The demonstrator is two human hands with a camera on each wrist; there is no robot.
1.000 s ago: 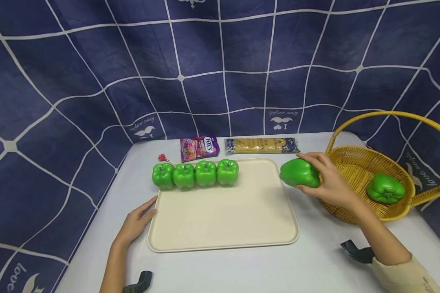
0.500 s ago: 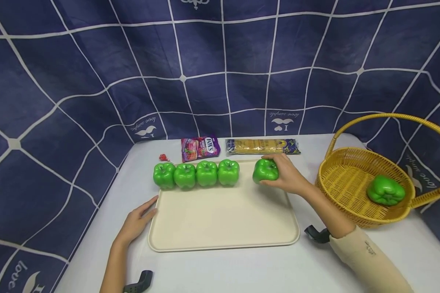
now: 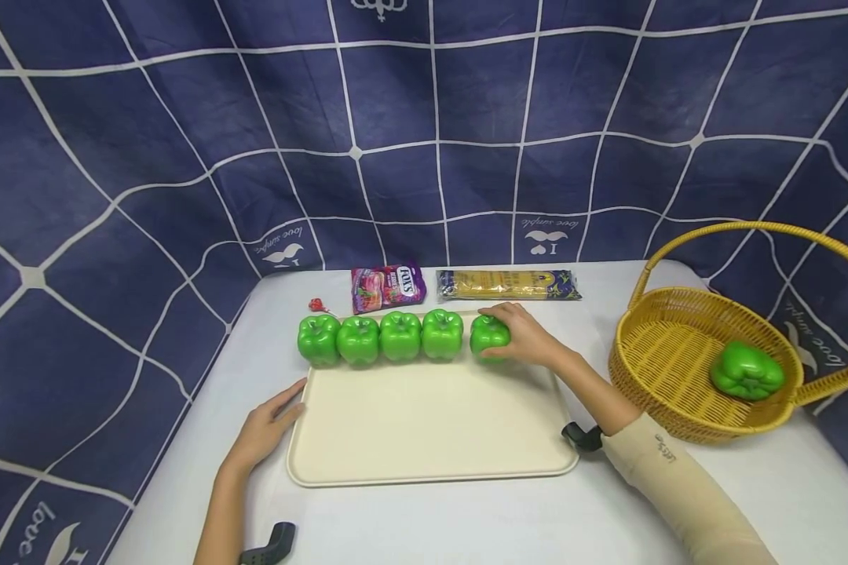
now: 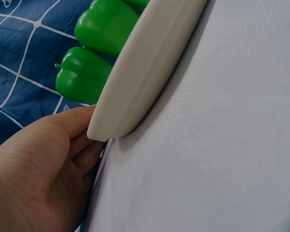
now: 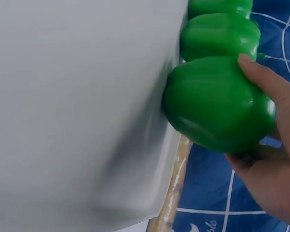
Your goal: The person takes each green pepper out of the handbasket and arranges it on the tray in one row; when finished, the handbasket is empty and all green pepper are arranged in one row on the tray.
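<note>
My right hand [image 3: 526, 339] grips a green bell pepper [image 3: 489, 337] between thumb and fingers, at the far edge of the cream tray [image 3: 431, 424]. In the right wrist view that bell pepper [image 5: 217, 104] stands against the tray, beside the others in line. Several more green bell peppers [image 3: 400, 336] form a row along the tray's far side, left of the held one. At the tray's left side, my left hand [image 3: 265, 428] rests with fingers touching the rim; the left wrist view shows the fingertips of this hand [image 4: 53, 159] at the tray's edge.
A yellow wicker basket [image 3: 678, 420] with a tall handle stands at the right, holding one green bell pepper [image 3: 747, 370]. Behind the tray lie a purple candy bag [image 3: 389, 288], a pack of spaghetti [image 3: 509, 284] and a red lollipop [image 3: 316, 304]. A blue checked cloth [image 3: 466, 180] hangs behind.
My right hand has carried the bell pepper left from beside the basket to the end of the row, turning it upright. The left hand has stayed at the tray's side.
</note>
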